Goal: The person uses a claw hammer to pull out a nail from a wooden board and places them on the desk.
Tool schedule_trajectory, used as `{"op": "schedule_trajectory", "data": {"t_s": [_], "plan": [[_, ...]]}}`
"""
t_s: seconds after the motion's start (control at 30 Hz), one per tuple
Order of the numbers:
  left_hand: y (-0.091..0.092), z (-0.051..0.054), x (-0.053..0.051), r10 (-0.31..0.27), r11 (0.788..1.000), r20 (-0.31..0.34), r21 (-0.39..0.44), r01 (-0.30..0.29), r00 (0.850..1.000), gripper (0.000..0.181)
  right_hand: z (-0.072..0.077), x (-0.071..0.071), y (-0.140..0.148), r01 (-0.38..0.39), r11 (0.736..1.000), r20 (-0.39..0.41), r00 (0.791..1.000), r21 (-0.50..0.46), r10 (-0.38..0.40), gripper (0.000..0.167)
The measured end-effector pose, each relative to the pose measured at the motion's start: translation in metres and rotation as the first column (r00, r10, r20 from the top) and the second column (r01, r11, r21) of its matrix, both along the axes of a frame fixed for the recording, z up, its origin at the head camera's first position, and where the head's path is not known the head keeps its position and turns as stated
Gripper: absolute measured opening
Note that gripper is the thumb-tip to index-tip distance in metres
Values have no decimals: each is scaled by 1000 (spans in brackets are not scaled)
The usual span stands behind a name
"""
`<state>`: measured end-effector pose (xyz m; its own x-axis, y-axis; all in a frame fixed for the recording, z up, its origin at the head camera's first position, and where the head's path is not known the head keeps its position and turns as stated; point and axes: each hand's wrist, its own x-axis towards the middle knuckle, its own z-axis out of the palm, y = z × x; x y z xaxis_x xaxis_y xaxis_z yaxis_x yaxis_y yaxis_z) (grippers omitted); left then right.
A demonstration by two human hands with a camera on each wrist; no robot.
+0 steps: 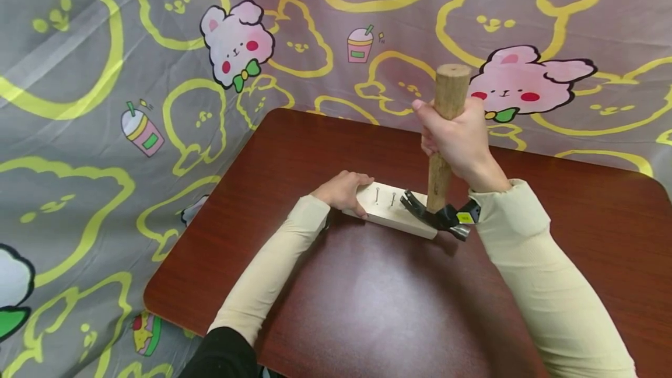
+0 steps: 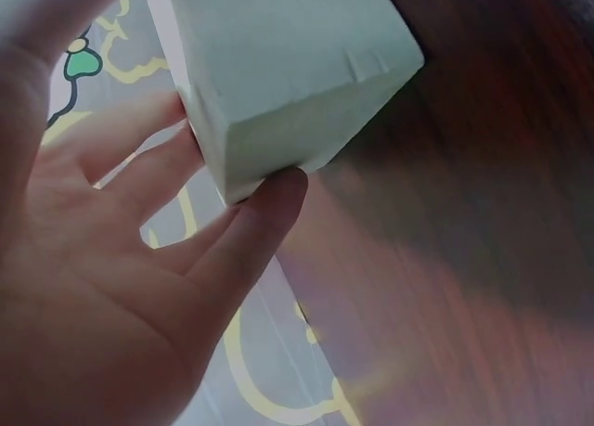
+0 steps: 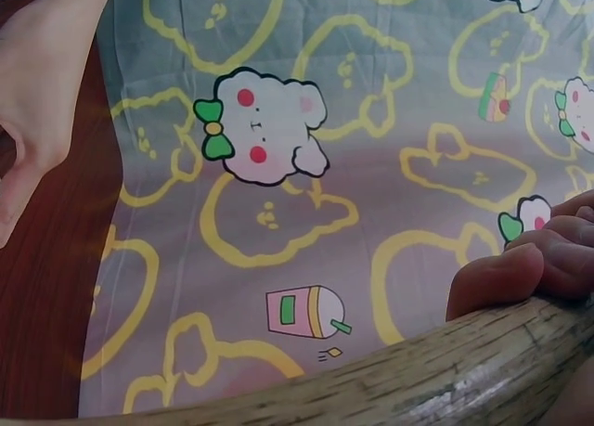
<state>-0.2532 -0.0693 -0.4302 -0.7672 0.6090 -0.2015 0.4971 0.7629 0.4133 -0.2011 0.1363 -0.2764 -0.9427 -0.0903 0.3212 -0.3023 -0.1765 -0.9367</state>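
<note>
My left hand (image 1: pixel 343 190) grips the left end of a pale wooden block (image 1: pixel 388 214) lying on the table. Seen from the left wrist, the fingers of the hand (image 2: pixel 186 222) press against the side and end of the block (image 2: pixel 297 64). Two nails (image 1: pixel 377 194) stick up from its top. My right hand (image 1: pixel 459 136) holds a hammer (image 1: pixel 438 185) by its thick wooden handle, which stands nearly upright. The black hammer head is low, over the block's right end, with its claw pointing left towards the nails. Whether the claw touches a nail, I cannot tell.
The brown table (image 1: pixel 367 302) has rounded corners and reaches around the block on all sides. A patterned cloth (image 1: pixel 315 34) with cartoon figures hangs behind it and along the left. A small black device with a yellow label (image 1: pixel 466 217) is on the right wrist.
</note>
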Motion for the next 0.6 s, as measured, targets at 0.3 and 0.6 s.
{"op": "schedule_trajectory", "data": {"t_s": [0.3, 0.6], "plan": [[0, -2, -2, 2, 1000, 5, 19, -2, 1000, 93, 1, 0, -1, 10, 1000, 1, 1000, -27, -10, 36], [0, 0, 1, 5, 1000, 10, 12, -5, 1000, 93, 0, 3, -1, 9, 998, -10, 1000, -60, -9, 35]]}}
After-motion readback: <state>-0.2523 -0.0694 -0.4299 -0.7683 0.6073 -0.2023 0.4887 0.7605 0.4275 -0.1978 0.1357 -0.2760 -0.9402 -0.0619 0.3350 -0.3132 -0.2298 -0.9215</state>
